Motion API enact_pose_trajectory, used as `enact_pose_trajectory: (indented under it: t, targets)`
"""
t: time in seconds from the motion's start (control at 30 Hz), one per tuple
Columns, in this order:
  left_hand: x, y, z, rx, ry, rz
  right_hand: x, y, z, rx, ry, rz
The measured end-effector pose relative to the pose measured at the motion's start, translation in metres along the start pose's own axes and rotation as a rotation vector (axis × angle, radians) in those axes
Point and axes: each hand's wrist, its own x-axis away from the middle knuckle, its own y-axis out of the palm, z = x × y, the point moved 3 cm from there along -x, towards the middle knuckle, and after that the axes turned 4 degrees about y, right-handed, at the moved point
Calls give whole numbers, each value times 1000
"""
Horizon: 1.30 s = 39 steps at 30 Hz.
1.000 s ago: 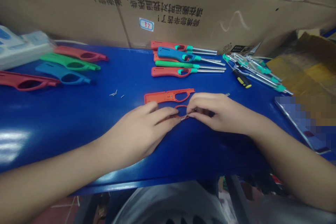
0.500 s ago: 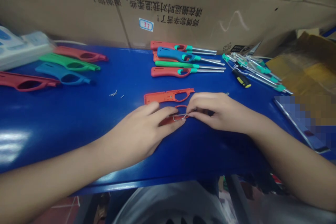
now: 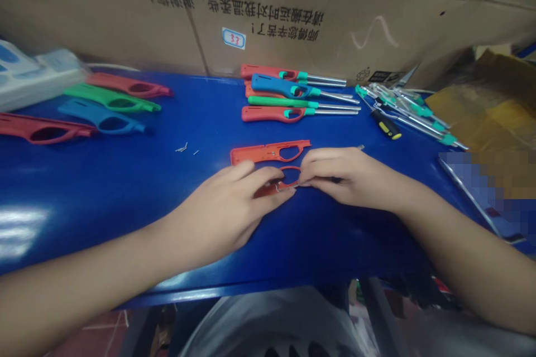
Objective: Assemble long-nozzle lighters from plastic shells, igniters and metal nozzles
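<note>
My left hand (image 3: 234, 201) is closed around the handle end of a red lighter casing half (image 3: 288, 181), which is partly hidden under its fingers. A thin pale wire (image 3: 287, 187) runs along the casing between my two hands. My right hand (image 3: 343, 178) pinches the wire near the casing's trigger loop; its fingertips partly cover that spot. Just beyond my hands lies another red casing half (image 3: 268, 152), inner side up, apart from the one in my grip.
Several assembled gas lighters (image 3: 276, 114) lie at the back centre. Loose casing halves (image 3: 109, 97) and a white power strip (image 3: 42, 75) are at left. Small screws (image 3: 182, 148) lie left of centre. A screwdriver (image 3: 387, 124) and lighter inner parts (image 3: 414, 114) sit right, before a cardboard box (image 3: 125, 22).
The fingers of my right hand have drawn closer together at the casing. The wire shows less of a bend, and more of the red trigger loop is visible. My left hand stays put.
</note>
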Motion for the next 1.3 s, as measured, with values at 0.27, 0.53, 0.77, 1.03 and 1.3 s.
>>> enact_pose_trajectory:
  t: [0.27, 0.53, 0.77, 1.03, 1.3]
  targets:
    - [0, 1, 0, 35, -10, -10, -1, 2, 4, -43, 137, 68]
    - [0, 1, 0, 37, -11, 14, 0, 3, 0, -77, 172, 51]
    - [-3, -1, -2, 120, -51, 46, -4, 3, -1, -7, 115, 89]
    - [1, -1, -2, 40, -18, 93, -3, 4, -2, -13, 65, 79]
    - [-1, -5, 0, -28, 38, 104, -3, 5, -1, 34, 80, 40]
